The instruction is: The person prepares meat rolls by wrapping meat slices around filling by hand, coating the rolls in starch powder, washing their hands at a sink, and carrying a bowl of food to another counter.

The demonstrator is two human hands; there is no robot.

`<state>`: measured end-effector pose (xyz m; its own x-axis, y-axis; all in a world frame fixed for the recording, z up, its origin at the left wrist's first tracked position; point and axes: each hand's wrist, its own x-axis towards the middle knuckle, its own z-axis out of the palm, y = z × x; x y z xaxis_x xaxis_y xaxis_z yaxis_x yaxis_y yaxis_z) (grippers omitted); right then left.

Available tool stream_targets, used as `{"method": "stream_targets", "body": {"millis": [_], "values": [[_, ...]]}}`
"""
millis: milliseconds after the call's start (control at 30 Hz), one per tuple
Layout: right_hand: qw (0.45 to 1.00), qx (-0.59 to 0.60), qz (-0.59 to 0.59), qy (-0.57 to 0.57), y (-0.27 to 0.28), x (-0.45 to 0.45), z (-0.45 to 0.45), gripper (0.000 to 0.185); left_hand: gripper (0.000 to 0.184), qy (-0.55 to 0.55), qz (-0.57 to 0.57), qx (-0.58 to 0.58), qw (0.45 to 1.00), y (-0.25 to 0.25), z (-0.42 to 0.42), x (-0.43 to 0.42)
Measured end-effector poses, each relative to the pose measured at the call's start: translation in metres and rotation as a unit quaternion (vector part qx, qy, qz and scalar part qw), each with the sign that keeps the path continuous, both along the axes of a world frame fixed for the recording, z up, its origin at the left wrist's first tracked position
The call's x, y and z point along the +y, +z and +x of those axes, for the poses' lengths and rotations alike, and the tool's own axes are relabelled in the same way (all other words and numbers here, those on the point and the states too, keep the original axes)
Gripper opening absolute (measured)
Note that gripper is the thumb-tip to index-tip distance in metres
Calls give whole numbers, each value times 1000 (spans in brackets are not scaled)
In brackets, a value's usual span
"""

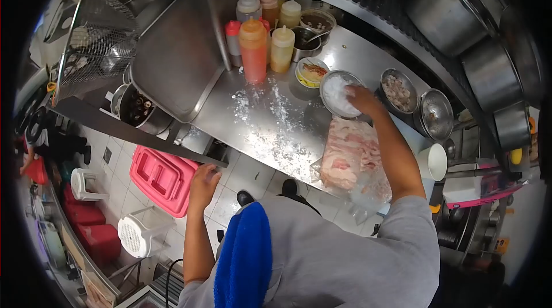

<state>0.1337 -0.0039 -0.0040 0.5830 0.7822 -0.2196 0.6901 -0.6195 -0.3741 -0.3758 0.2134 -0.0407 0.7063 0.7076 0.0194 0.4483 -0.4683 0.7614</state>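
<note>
My right hand reaches over the rim of a metal bowl of white powder. Its fingers are curled together at the powder, and the fingertips are partly hidden. Just below that bowl, a stack of pale pink sliced meat lies at the counter edge, with clear plastic film around its lower end. Away from the counter, my left hand hangs over the floor with its fingers loosely bent and apart, holding nothing.
White powder is strewn over the steel counter. Squeeze bottles and a small bowl of shredded food stand behind. Bowls line the right, below a shelf of pots. A pink lid and white stool are leftward.
</note>
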Motion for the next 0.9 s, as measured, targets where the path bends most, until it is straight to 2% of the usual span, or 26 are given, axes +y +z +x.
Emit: {"method": "stream_targets", "body": {"millis": [67,133,200,267,333,367,400,433,467,500,533,600,633,667,733,767,800,867,900], "values": [[998,-13,-43,36,-8,5,-16,53,29,1,-6,9,1000,-2,4,-1],[985,-167,-36,34,-20,8,-39,53,30,-7,-14,-6,1000,-2,10,0],[991,-131,-30,5,-21,7,-30,50,31,-3,-27,-10,1000,11,21,-3],[996,12,79,36,-38,1,2,42,31,1,-40,-13,999,13,24,-4],[998,-5,63,-3,-40,-1,4,41,32,-26,3,-37,999,0,25,3],[979,-142,-43,140,-102,-14,57,41,32,-30,1,-11,999,0,23,2],[911,-288,-107,275,-161,-27,108,40,31,-37,7,4,999,-1,24,4],[948,-229,13,219,-171,-25,97,39,29,-53,27,-25,998,-17,20,7],[978,-174,-62,92,-111,-2,36,53,29,-77,44,-25,996,-45,14,16],[980,-173,-67,76,-73,4,3,60,30,-77,53,-52,994,-49,14,15],[981,-172,-72,60,-36,9,-29,67,31,-41,-6,-21,999,-48,14,11],[987,-139,-64,54,-32,11,-33,61,31,-39,-35,-7,999,-37,19,7],[993,-76,-84,44,-30,14,-23,57,31,-38,-23,-20,999,-24,27,8],[993,-83,-76,46,-29,15,-14,57,32,-39,-33,-15,999,-13,31,5],[996,37,-82,-23,-27,16,0,58,32,-35,-38,-12,999,-4,34,7],[996,-33,-77,-38,-29,14,3,59,33,-53,-6,-27,998,-3,38,10],[996,-36,-75,-37,-34,13,-1,59,33,-72,24,-39,996,-5,40,11],[991,-83,-102,25,-41,10,-8,59,34,-67,-13,-42,997,-18,39,15],[985,-110,-127,26,-20,10,-31,55,34,-76,-6,-39,996,-18,41,16]]}}
